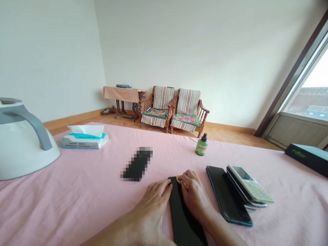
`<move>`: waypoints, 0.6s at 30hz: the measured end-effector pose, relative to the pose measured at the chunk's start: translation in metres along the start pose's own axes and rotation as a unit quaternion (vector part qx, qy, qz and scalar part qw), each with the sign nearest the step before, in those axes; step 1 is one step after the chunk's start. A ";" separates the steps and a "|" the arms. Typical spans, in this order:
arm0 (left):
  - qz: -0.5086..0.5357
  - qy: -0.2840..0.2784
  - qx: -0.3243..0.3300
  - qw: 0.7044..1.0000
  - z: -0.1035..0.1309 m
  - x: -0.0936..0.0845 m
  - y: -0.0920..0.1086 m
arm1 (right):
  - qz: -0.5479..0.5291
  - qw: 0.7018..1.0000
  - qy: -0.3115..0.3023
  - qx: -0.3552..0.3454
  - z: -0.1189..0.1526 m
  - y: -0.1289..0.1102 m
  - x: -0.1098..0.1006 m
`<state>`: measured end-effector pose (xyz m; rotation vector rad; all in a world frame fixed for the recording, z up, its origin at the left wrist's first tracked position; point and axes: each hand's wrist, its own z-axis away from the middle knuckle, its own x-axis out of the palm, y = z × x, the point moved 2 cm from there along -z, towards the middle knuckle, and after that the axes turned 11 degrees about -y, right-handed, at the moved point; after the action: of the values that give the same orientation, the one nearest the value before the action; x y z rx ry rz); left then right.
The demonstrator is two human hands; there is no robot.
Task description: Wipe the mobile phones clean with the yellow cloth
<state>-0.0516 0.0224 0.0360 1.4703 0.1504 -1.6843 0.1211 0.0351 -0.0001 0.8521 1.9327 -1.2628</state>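
Observation:
A black phone [179, 212] lies flat on the pink cloth, directly before me, its lower end cut off by the picture's edge. My left hand [155, 201] grips its left side, fingertips at the upper left corner. My right hand [193, 193] is closed around a small orange-tan wiping cloth [181, 181] and presses it on the phone's upper right part. Much of the cloth is hidden under the fingers. To the right lie another dark phone [228, 194] and a small stack of phones with a white one [251, 184] on top.
A blurred-out dark phone-like object [137, 164] lies left of my hands. Beyond stands a green spray bottle [201, 146]. At left are a tissue pack [83, 140] and a white kettle [23, 147]; a black box [306, 157] sits at far right. Two chairs [187, 112] stand behind.

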 end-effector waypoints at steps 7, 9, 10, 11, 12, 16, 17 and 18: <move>-0.005 0.009 0.042 0.999 0.002 0.006 0.008 | -0.014 1.000 0.000 0.011 0.006 0.001 -0.005; -0.001 0.005 0.049 0.999 0.003 0.002 0.010 | -0.017 1.000 0.012 0.001 0.001 0.005 -0.005; 0.002 0.005 0.054 0.999 0.003 0.000 0.011 | -0.018 1.000 0.016 -0.008 -0.001 0.007 -0.005; 0.004 0.008 0.056 0.998 0.004 -0.002 0.012 | -0.020 1.000 0.016 -0.017 -0.002 0.008 -0.005; 0.005 0.009 0.058 0.998 0.004 -0.003 0.012 | -0.024 0.999 0.015 -0.024 -0.003 0.008 -0.004; -0.012 0.007 0.061 0.998 0.005 -0.002 0.010 | -0.049 0.998 -0.001 -0.026 -0.002 0.006 0.000; -0.018 0.009 0.063 0.998 0.005 -0.001 0.009 | -0.054 0.998 -0.002 -0.028 -0.003 0.005 0.001; -0.024 0.012 0.066 0.997 0.005 -0.001 0.009 | -0.056 0.998 0.000 -0.031 -0.003 0.004 0.001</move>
<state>-0.0498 0.0142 0.0422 1.5965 0.0904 -1.7430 0.1232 0.0396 -0.0024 0.7210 2.0326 -1.2604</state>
